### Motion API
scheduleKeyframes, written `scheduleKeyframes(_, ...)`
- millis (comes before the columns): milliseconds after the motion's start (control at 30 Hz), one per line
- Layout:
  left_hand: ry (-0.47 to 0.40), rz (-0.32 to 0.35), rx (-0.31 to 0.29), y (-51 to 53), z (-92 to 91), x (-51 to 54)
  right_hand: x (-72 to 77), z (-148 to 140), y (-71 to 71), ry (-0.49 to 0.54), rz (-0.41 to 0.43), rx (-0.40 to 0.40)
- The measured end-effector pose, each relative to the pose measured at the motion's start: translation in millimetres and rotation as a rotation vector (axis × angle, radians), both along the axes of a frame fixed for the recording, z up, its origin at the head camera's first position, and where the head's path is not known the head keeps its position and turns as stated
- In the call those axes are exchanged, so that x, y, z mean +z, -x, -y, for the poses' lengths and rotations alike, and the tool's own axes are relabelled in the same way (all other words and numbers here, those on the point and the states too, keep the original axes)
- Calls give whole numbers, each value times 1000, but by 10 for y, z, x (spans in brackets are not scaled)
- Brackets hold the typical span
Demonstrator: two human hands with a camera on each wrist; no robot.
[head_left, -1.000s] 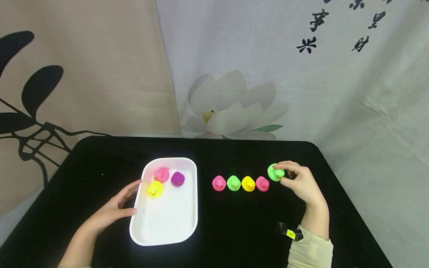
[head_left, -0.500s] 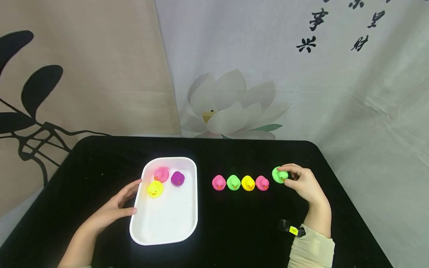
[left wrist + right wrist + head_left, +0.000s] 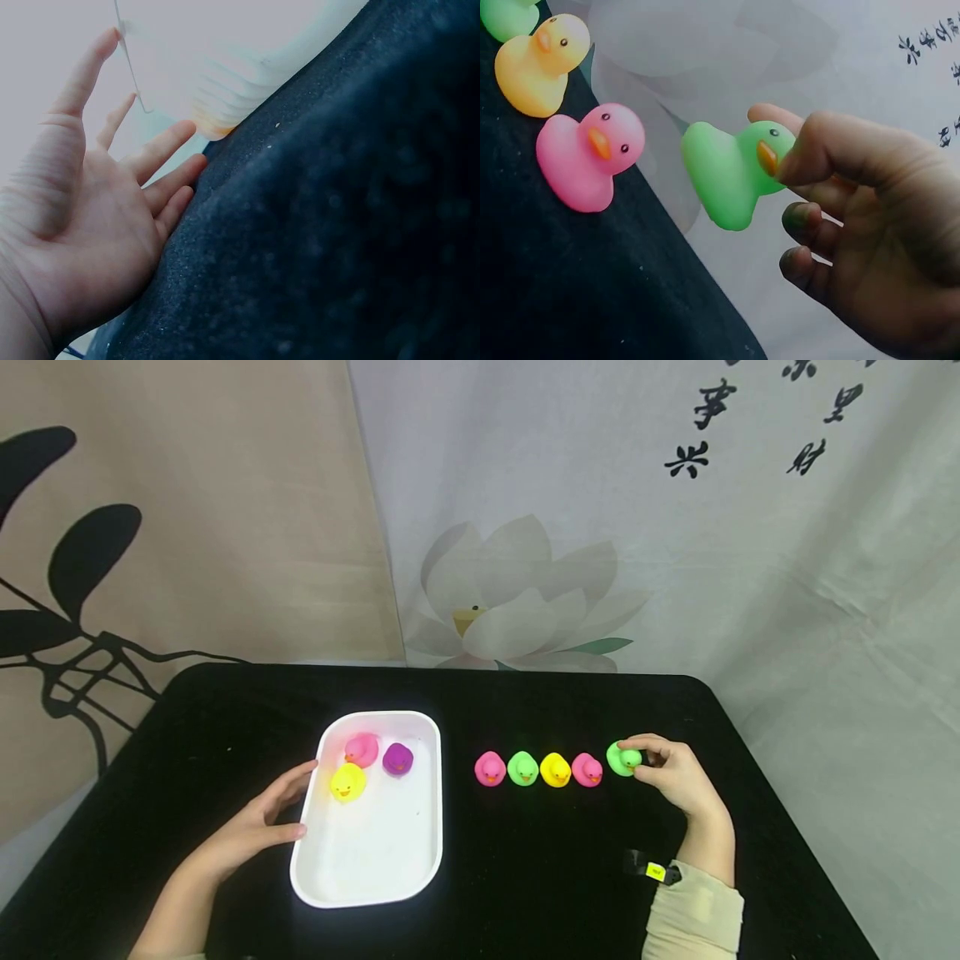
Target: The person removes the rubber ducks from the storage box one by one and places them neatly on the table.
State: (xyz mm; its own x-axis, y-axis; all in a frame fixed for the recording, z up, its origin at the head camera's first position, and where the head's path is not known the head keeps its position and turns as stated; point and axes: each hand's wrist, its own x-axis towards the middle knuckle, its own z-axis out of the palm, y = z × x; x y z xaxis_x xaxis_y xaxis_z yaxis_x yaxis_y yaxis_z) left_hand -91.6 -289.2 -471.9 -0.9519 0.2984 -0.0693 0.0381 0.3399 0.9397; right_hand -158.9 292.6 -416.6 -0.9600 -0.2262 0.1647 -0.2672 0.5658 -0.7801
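Note:
My right hand [image 3: 675, 770] pinches a green rubber duck [image 3: 621, 759] between thumb and fingers, at the right end of a row of ducks. In the right wrist view the green duck [image 3: 727, 172] is tilted, with the thumb by its bill. Beside it in the row sits a pink rubber duck [image 3: 587, 770], a small gap away. My left hand [image 3: 258, 818] rests against the left side of a white tray [image 3: 375, 868], fingers spread and mostly straight. Inside the tray are a pink duck [image 3: 362, 750], a yellow duck [image 3: 348, 783] and a purple duck [image 3: 397, 760].
Further left in the row stand a yellow duck [image 3: 556, 770], another green duck [image 3: 523, 769] and another pink duck [image 3: 491, 769]. All rest on a black-covered table [image 3: 517, 877]. A printed cloth [image 3: 525, 460] hangs behind.
The right hand moved slightly right with the green duck, then lower and a little back left toward the row's line. The left hand and tray stayed put.

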Motion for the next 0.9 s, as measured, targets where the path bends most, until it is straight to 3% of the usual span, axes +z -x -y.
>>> scheduleKeyframes(433, 0, -11, -3, 2, 14, -11, -127, -17, 28, 5, 90, -31)
scheduleKeyframes(667, 6, -8, -1, 1, 7, -3, -11, 76, -34, -4, 130, -41)
scheduleKeyframes(900, 6, -14, -3, -1, 13, -6, -70, 68, -14, 3, 164, -48)
